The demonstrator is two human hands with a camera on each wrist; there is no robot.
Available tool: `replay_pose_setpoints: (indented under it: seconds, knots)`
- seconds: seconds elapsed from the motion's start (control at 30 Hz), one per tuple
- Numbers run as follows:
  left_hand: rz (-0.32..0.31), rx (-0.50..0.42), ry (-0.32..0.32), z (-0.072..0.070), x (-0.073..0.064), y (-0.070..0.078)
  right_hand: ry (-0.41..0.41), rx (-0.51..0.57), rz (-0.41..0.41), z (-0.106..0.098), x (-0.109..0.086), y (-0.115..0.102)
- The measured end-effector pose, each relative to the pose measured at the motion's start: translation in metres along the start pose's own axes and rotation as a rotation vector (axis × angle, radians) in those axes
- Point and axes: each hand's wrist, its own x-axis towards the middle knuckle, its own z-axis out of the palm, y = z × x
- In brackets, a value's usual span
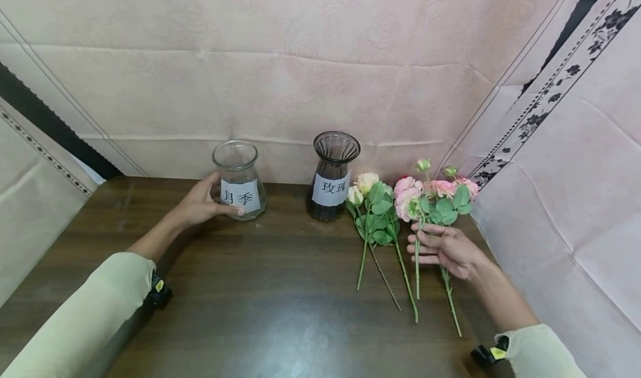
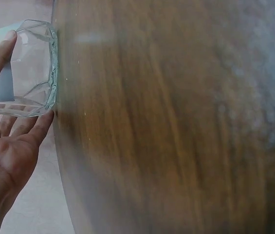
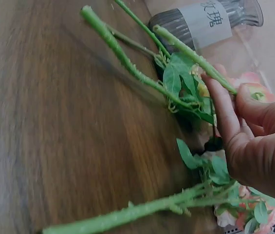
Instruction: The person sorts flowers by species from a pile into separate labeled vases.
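Observation:
My left hand (image 1: pixel 201 204) holds a clear glass vase (image 1: pixel 254 178) that stands at the back of the table. Its thumb lies across the white label, and its fingers go around the far side. On the right, my right hand (image 1: pixel 449 250) pinches the stem of a pink flower (image 1: pixel 408 195) between thumb and index finger, as the right wrist view shows with the green stem (image 3: pixel 193 56). Beside that hand lies another pink flower stem (image 1: pixel 452 305) with leaves and blooms. Cream flowers (image 1: pixel 367 182) with green leaves lie just left of it.
A dark glass vase (image 1: pixel 325 169) with a white label stands between the clear vase and the flowers. Brown wooden table (image 1: pixel 240 289) stretches in front. Pale patterned cloth (image 1: pixel 300 88) hangs behind and along both sides. A red bloom is mostly hidden among the flowers.

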Motion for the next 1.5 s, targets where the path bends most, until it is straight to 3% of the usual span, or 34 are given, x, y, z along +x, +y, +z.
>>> replay_pose_setpoints:
  seconds: [0.5, 0.8, 1.5]
  knots:
    - [-0.019, 0.028, 0.0, 0.001, -0.001, 0.003, 0.147, 0.13, -0.195, 0.032, 0.015, -0.012]
    - [-0.016, 0.011, 0.001, 0.001, 0.0, 0.002, 0.239, 0.283, -0.332, 0.046, 0.033, -0.019]
    - [-0.016, 0.002, 0.001, 0.001, -0.003, 0.0, 0.373, 0.437, -0.544, 0.103, 0.062, -0.064]
